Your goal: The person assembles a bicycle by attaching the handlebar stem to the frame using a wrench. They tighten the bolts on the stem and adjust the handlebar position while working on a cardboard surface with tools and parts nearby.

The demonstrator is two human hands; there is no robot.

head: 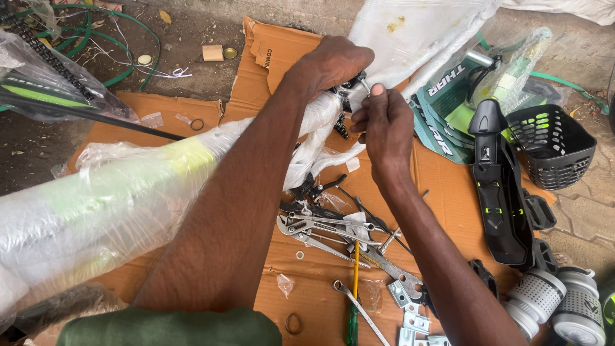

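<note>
A plastic-wrapped frame tube (109, 205) lay across the cardboard sheet (307, 269) at the left. The left hand (330, 64) was closed around a dark fitting (349, 86) at the tube's wrapped end, steadying it. Just beside it, the right hand (384, 125) pinched a small metal bolt (366, 86) between thumb and fingertips — the step looked like starting the bolt by hand. Seating it squarely would call for a tool; 2 adjustable wrenches (320, 230) lay below, a black basket (554, 144) further right.
</note>
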